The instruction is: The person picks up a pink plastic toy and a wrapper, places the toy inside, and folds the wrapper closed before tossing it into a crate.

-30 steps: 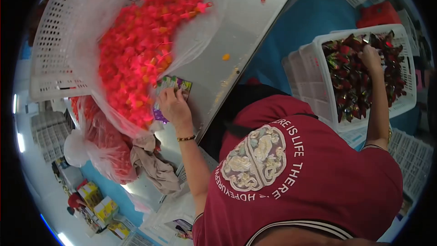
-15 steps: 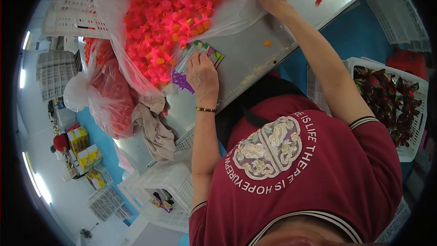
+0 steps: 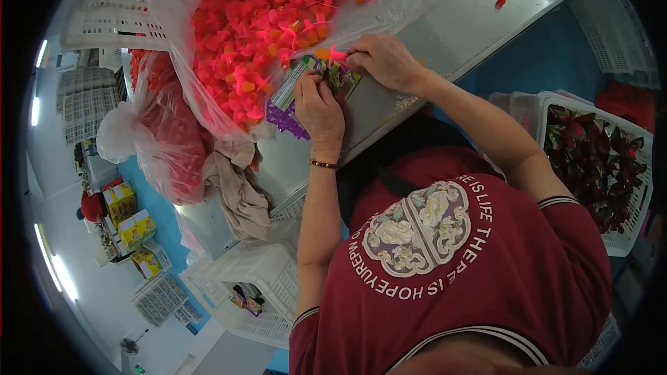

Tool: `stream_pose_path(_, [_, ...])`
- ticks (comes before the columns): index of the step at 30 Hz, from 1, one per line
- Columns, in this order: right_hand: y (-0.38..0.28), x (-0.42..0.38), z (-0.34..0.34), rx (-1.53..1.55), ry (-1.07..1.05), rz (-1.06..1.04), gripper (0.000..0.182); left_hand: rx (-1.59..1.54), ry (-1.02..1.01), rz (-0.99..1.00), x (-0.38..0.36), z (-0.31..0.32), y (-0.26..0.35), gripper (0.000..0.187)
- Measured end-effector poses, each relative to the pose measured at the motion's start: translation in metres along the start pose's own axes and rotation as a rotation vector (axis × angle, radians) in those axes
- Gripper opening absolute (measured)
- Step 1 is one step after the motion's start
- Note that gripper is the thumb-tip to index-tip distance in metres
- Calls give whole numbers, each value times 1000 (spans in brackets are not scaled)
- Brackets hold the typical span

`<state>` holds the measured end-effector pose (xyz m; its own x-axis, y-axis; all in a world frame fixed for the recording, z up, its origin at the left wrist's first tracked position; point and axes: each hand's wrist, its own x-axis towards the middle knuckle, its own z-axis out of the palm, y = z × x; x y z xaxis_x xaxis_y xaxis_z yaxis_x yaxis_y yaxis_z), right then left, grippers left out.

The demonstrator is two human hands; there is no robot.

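Note:
On the metal table (image 3: 458, 35), my left hand (image 3: 320, 111) has its fingers closed on the top of a green and purple printed packet (image 3: 285, 101). The packet's right part is raised beside those fingers. My right hand (image 3: 386, 62) pinches a pink piece with an orange part (image 3: 333, 54) at the packet's upper edge. Just above both hands lies a large heap of pink and orange pieces (image 3: 243, 35) on clear plastic film. The inside of the packet is hidden.
A white crate of dark red wrapped items (image 3: 643, 167) stands at the right. A tied plastic bag (image 3: 170, 132) and a beige cloth (image 3: 236, 201) lie at the left. Another white crate (image 3: 278, 271) sits below the table edge. A small red piece (image 3: 501, 2) lies upper right.
My right hand has come from the heap's upper right edge down and left to the packet, now with a pink and orange piece. My left hand has shifted slightly right, and the packet's right part has lifted.

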<state>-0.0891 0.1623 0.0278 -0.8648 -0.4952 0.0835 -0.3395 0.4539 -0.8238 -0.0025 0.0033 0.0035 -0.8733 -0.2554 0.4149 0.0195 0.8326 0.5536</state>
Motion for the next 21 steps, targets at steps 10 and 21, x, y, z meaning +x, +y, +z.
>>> stream_pose_path(10, [12, -5, -1, -410, 173, -240, 12, 19, 2, -28, 7, 4, 6, 6])
stream_pose_path(21, [13, -16, 8, -541, 57, -316, 13, -190, 53, -236, 4, 2, 2, 4])
